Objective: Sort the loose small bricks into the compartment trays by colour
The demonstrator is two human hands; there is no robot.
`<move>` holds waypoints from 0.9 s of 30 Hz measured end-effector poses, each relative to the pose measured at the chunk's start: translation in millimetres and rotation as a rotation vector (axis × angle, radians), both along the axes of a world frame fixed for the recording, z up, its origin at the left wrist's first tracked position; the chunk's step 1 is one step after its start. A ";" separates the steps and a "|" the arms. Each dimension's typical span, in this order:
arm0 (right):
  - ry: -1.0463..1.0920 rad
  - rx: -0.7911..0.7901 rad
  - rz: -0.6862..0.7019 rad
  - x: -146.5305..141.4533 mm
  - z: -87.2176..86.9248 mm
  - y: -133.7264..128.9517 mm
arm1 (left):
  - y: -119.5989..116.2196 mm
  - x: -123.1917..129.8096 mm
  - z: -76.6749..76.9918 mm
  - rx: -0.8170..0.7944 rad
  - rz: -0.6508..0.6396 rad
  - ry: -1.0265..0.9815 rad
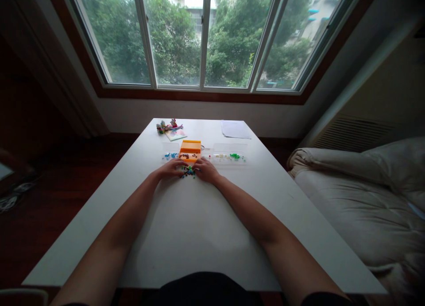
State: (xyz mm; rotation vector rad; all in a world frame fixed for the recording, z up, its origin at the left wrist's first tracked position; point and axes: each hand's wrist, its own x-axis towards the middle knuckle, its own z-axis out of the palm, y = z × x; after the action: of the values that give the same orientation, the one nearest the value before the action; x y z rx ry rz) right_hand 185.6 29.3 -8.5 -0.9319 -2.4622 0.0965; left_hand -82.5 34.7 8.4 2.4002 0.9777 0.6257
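A small pile of mixed coloured bricks or beads [188, 171] lies on the white table, between my two hands. My left hand [172, 168] rests at the pile's left side, fingers stretched toward it and the thumb apart. From the right, my right hand [206, 170] reaches in with its fingers curled together at the pile's edge; whatever they hold is too small to make out. Just beyond the hands stands an orange box [191, 146] with dark brown pieces in its front part.
Blue pieces [171, 155] lie in a clear tray at left. Green pieces [235, 156] and pale yellow ones [222, 157] are in a clear tray [230, 147] at right. Farther back are colourful figures [161, 127], a card [176, 134] and white papers [235, 129]. A sofa [345, 195] flanks the table [199, 235].
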 end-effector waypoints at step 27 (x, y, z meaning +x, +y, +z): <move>-0.004 -0.026 -0.089 2.4 2.7 0.8 | 1.5 8.9 -11.9 0.167 -0.018 0.062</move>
State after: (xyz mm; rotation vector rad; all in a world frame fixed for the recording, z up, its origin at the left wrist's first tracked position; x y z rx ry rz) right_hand 188.1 30.1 -5.8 -1.0518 -2.4241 0.0970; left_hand -73.6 36.2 -3.5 2.5856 0.9615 0.6529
